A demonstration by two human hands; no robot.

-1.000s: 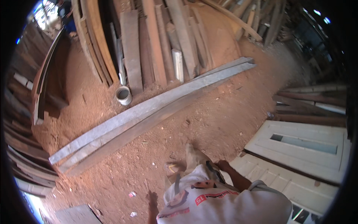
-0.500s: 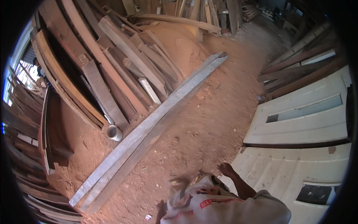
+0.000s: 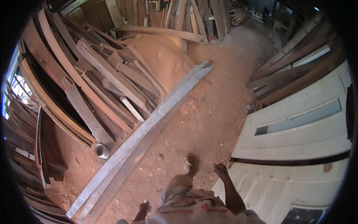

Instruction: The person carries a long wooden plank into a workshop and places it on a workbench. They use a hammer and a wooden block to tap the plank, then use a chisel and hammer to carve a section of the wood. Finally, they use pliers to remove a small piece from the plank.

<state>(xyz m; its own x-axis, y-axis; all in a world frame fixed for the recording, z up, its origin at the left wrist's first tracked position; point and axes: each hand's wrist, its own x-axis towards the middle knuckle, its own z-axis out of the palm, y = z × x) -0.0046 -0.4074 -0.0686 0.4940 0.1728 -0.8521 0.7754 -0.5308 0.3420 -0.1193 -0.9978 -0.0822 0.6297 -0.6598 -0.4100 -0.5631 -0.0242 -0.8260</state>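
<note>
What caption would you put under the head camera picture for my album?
A person walks over red sawdust, both hands empty, between long grey planks and white doors.

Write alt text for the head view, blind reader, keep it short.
Seen from above, a person walks over red dirt, both hands empty: left hand low by the hip, right hand swung out near a white door panel lying flat. Long grey planks run diagonally on the left, beside a small metal can and stacked timber.
</note>
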